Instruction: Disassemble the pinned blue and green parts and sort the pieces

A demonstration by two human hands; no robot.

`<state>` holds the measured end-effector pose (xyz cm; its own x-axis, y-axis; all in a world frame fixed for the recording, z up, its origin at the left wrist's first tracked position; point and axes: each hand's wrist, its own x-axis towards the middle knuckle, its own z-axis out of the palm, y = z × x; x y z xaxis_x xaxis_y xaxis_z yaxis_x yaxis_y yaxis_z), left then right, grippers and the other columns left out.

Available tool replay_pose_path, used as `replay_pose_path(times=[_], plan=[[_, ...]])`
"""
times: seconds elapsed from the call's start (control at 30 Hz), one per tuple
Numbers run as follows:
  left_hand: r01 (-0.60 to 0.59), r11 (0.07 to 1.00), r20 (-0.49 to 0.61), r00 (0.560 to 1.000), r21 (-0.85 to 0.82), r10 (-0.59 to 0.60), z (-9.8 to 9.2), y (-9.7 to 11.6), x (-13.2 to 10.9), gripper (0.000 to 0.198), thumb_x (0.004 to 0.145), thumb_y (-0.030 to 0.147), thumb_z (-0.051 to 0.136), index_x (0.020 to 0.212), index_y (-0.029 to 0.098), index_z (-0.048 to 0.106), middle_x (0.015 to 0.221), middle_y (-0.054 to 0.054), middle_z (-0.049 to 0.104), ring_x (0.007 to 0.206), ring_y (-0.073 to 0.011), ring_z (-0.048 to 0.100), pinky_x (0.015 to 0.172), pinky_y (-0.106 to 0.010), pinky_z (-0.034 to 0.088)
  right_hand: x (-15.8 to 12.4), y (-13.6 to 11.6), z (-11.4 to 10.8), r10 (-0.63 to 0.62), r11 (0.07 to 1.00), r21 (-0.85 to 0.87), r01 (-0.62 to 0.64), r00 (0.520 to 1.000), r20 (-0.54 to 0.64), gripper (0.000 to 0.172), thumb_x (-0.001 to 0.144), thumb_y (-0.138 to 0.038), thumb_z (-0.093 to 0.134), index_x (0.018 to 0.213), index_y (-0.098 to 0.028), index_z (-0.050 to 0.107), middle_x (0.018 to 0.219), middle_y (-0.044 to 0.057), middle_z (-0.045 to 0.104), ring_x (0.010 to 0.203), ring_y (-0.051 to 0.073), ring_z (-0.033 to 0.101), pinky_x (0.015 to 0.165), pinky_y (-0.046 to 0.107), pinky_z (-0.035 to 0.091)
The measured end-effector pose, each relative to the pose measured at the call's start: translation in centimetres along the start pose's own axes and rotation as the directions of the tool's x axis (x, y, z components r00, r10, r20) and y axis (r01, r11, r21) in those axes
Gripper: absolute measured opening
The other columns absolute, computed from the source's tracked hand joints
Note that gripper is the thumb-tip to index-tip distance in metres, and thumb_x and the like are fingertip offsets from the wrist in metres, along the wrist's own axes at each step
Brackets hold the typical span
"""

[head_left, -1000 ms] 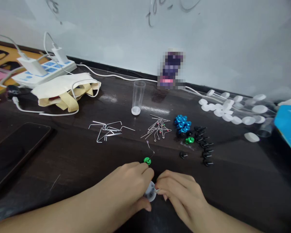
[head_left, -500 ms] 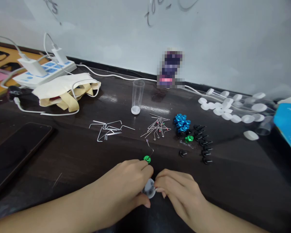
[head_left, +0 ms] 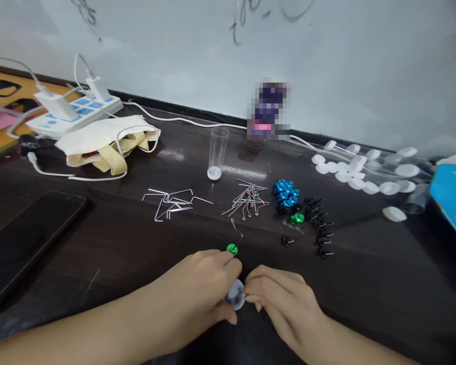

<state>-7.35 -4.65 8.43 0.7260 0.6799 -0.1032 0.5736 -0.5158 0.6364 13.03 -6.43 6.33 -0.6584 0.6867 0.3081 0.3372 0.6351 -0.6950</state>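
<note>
My left hand (head_left: 209,286) is closed around a round, whitish translucent piece (head_left: 236,295) with dark marks inside; most of it is hidden by the fingers. The fingertips of my right hand (head_left: 275,296) are pinched together at the right edge of that piece. Whether they hold anything small of their own cannot be made out. Just past my left knuckles shows a green spool-like part (head_left: 232,249) with a thin bent wire rising from it. Whether it lies on the table or is joined to the held piece is hidden.
Beyond the hands lie bent metal rods (head_left: 173,202), looped wires (head_left: 251,197), blue metal parts (head_left: 286,192), a green part (head_left: 297,218) and black pieces (head_left: 323,238). A clear tube (head_left: 218,152) stands upright. White-capped tubes (head_left: 370,187) lie right; a phone (head_left: 30,238) left.
The view has shifted slightly, so everything sits a little further right. Dark marks in the round piece look different. Both hands keep nearly the same pose.
</note>
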Motion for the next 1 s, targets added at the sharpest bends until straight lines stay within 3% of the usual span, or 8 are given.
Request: replay_pose_path(times=[0.37, 0.77, 1.0], plan=[[0.005, 1.0, -0.006, 1.0, 0.002, -0.005, 0.06, -0.14, -0.06, 0.03, 0.071, 0.023, 0.076, 0.078, 0.018, 0.048, 0.081, 0.003, 0.055, 0.071, -0.0149, 0.052, 0.059, -0.028, 0.033, 0.2, -0.23, -0.14, -0.005, 1.0, -0.018, 0.005, 1.0, -0.022, 0.021, 0.087, 0.001, 0.04, 0.087, -0.015, 0.052, 0.074, 0.003, 0.053, 0.064, 0.012, 0.049, 0.055, 0.023, 0.04], [0.014, 1.0, 0.001, 1.0, -0.008, -0.014, -0.05, 0.07, -0.07, 0.027, 0.073, 0.024, 0.074, 0.078, 0.017, 0.049, 0.081, 0.002, 0.055, 0.073, -0.0159, 0.054, 0.061, -0.028, 0.036, 0.28, 0.04, -0.23, 0.053, 0.991, 0.117, -0.057, 0.998, 0.033, 0.023, 0.088, -0.001, 0.037, 0.09, -0.016, 0.054, 0.075, 0.002, 0.054, 0.066, 0.011, 0.051, 0.056, 0.024, 0.042], [0.004, 1.0, 0.013, 1.0, 0.003, -0.004, -0.21, 0.1, -0.02, 0.03, 0.071, 0.023, 0.076, 0.078, 0.017, 0.048, 0.08, 0.002, 0.055, 0.073, -0.0155, 0.054, 0.06, -0.027, 0.034, 0.55, -0.16, -0.33, 0.085, 0.986, 0.14, -0.086, 0.996, 0.018, 0.019, 0.09, -0.004, 0.04, 0.085, -0.016, 0.054, 0.07, 0.0, 0.049, 0.061, 0.01, 0.046, 0.053, 0.024, 0.036]])
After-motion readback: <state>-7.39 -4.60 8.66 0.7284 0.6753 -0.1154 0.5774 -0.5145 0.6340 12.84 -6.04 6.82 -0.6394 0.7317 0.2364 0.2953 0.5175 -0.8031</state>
